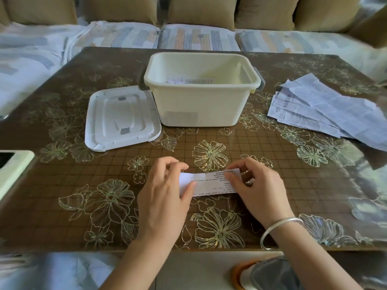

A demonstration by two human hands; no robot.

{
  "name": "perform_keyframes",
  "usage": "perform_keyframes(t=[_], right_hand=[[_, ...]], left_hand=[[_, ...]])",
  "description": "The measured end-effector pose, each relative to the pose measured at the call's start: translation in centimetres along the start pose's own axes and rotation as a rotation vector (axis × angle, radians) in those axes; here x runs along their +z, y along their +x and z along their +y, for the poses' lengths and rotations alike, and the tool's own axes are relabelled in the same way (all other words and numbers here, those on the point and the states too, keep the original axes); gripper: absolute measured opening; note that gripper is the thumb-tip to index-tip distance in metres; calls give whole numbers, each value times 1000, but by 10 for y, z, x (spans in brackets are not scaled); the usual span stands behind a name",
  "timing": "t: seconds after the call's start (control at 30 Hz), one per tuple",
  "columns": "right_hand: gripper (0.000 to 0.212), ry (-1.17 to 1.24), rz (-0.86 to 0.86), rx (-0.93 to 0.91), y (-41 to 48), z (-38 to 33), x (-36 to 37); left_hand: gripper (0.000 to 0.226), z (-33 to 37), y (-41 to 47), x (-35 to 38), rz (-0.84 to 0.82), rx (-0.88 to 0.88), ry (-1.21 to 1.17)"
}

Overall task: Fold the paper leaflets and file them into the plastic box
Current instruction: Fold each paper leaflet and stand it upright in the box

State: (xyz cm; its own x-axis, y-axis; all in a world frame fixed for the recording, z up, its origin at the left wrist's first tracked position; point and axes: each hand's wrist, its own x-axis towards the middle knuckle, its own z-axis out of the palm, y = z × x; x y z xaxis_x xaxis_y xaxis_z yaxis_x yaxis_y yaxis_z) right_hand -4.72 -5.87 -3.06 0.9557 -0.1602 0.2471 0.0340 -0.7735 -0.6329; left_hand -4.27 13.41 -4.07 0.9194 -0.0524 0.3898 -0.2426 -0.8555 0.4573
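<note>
Nearest to us, a silver bangle (280,229) circles the wrist of our right hand (258,185). Both our hands are over the near part of the worktop (62,170), a brown surface with gold flower outlines under a glossy cover.

Between them we hold a leaflet (211,183), folded into a narrow strip with its printed lines facing up. The fingers (189,186) of our left hand (165,191) pinch its left end, with the thumb on top and the other fingers curled over the far edge. The right fingers pinch the other end, with the thumb pressed on the print. We cannot tell whether the strip touches the worktop.

Well to the left of our left fingers, a pale-rimmed object with a dark face (12,170) is cut off by the frame. Beyond the left fingers a white lid (122,120) lies flat, its far right corner just beside the plastic box (201,109). This cream box stands open, straight beyond the fingers, with a few printed papers (188,80) lying on its floor. Beyond and well to the right of our right fingers, a loose pile of unfolded leaflets (326,114) is fanned out.

Farthest off is a sofa with a striped cover (188,38) and tan cushions (201,11).
</note>
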Motion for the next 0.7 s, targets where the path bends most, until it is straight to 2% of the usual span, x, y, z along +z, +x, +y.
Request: perform_keyframes(t=[0.17,0.43,0.7], right_hand=[[6,-82,29,-41,0,-3,2],[12,-227,24,-127,-4,-1,6],[3,-267,120,-263,-10,-3,8]], left_hand=[[32,2,-1,0,19,36,20],[3,-1,-6,0,104,171,60],[16,-4,-6,1,57,161,-9]])
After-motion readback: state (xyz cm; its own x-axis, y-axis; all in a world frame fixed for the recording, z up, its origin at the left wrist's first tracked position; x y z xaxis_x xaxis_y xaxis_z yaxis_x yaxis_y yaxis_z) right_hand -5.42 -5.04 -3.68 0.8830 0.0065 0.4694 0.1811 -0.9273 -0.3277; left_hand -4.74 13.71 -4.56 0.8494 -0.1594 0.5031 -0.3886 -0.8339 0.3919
